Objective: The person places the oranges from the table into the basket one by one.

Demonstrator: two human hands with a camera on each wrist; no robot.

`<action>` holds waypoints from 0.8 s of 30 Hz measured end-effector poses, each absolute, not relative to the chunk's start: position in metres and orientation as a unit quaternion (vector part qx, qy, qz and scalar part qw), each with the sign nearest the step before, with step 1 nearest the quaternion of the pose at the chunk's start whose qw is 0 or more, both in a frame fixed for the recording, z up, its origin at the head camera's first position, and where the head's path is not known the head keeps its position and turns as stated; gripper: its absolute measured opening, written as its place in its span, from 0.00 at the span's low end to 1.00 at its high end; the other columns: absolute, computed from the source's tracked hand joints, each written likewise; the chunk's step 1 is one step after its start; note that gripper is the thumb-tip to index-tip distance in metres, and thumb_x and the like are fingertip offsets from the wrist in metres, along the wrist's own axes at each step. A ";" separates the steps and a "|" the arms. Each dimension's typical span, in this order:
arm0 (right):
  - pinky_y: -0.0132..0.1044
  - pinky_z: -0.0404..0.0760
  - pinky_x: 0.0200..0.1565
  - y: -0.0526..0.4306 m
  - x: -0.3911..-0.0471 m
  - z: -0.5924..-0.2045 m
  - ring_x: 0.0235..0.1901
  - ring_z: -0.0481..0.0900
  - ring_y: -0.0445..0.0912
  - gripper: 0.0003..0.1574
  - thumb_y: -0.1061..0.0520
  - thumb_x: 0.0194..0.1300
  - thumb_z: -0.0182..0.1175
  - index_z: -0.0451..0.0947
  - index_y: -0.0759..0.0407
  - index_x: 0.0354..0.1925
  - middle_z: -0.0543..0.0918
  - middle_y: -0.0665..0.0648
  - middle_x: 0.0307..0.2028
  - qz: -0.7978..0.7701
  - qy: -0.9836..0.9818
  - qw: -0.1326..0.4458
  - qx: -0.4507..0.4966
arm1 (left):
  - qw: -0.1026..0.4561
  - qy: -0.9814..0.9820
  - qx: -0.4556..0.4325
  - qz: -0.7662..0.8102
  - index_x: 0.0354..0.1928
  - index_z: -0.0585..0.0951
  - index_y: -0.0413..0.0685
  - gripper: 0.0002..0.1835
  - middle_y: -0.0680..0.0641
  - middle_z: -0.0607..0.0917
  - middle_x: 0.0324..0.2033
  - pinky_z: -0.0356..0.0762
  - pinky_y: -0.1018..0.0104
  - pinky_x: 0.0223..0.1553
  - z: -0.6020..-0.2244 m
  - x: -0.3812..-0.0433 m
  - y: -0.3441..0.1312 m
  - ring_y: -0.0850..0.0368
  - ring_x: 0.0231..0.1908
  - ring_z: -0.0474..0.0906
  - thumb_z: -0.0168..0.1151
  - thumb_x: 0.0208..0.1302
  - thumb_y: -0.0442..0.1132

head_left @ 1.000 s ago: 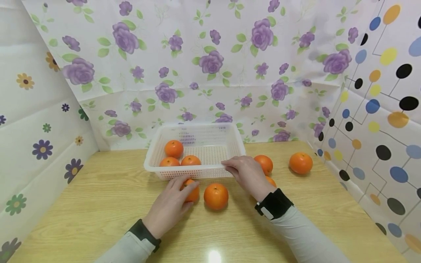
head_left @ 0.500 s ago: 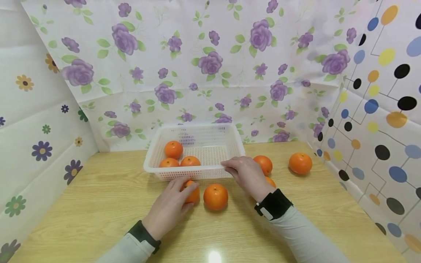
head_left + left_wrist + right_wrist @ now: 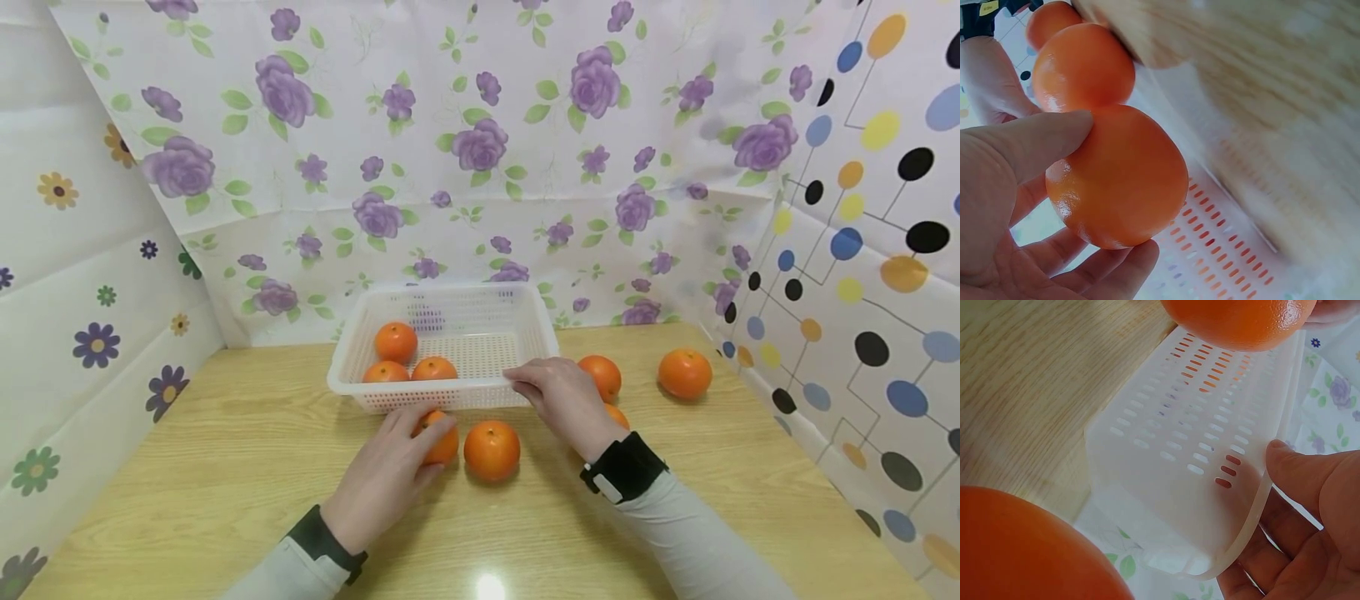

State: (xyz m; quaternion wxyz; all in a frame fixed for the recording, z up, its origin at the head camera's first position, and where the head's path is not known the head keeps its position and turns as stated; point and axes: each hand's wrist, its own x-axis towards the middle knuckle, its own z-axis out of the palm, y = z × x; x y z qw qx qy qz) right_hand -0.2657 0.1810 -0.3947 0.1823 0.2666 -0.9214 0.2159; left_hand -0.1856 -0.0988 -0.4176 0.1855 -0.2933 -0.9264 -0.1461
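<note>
We began at the near part of the table [image 3: 225, 467]. The held orange [image 3: 1119, 181] was just in front of the white basket [image 3: 465, 397]. In our judgement, this hold called for a light, even grip round the fruit's middle, firm enough to stop it rolling, with the basket steadied at the rim against sliding or tipping.

The left hand [image 3: 382, 483] was clamped on that fruit: thumb on one side, fingers spread and curled round the other, parted only by its width. We could not tell whether its underside touched the table. A loose orange [image 3: 492, 450] stood just beside it, apart.

The right hand [image 3: 562, 400] pinched the basket's rim near the right front corner, between thumb and fingers. Past that hand we noted a partly hidden orange [image 3: 617, 415] and, beyond it, a second orange [image 3: 600, 377].

Inside the basket, three oranges [image 3: 435, 368] lay grouped toward the left. Farther right stood a lone orange [image 3: 685, 373]; flowered cloth [image 3: 420, 100] hung behind everything.
</note>
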 end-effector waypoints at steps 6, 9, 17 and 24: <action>0.52 0.85 0.59 0.181 -0.265 -0.395 0.53 0.90 0.52 0.16 0.58 0.74 0.73 0.92 0.52 0.58 0.93 0.51 0.52 0.217 -0.924 0.177 0.262 | 0.181 -0.928 -0.291 -0.148 0.68 0.85 0.55 0.34 0.40 0.79 0.70 0.81 0.45 0.66 -0.409 -0.179 -0.098 0.41 0.67 0.76 0.87 0.59 0.39; 0.52 0.84 0.59 0.181 -0.265 -0.395 0.53 0.90 0.52 0.16 0.58 0.75 0.72 0.92 0.52 0.59 0.93 0.51 0.52 0.220 -0.924 0.174 0.260 | 0.188 -0.923 -0.298 -0.155 0.67 0.85 0.54 0.34 0.39 0.80 0.68 0.81 0.45 0.65 -0.404 -0.175 -0.098 0.41 0.66 0.77 0.87 0.58 0.38; 0.51 0.85 0.59 0.181 -0.265 -0.393 0.53 0.90 0.51 0.15 0.58 0.75 0.73 0.92 0.51 0.58 0.93 0.51 0.52 0.216 -0.923 0.182 0.262 | 0.219 -0.908 -0.319 -0.160 0.67 0.85 0.53 0.36 0.38 0.81 0.66 0.83 0.46 0.62 -0.391 -0.170 -0.099 0.40 0.62 0.78 0.90 0.54 0.36; 0.53 0.85 0.60 0.181 -0.265 -0.394 0.53 0.90 0.52 0.16 0.58 0.74 0.74 0.93 0.51 0.58 0.93 0.51 0.52 0.213 -0.924 0.182 0.262 | 0.236 -0.902 -0.327 -0.151 0.67 0.85 0.53 0.37 0.38 0.82 0.65 0.83 0.46 0.62 -0.383 -0.169 -0.102 0.40 0.60 0.80 0.90 0.55 0.36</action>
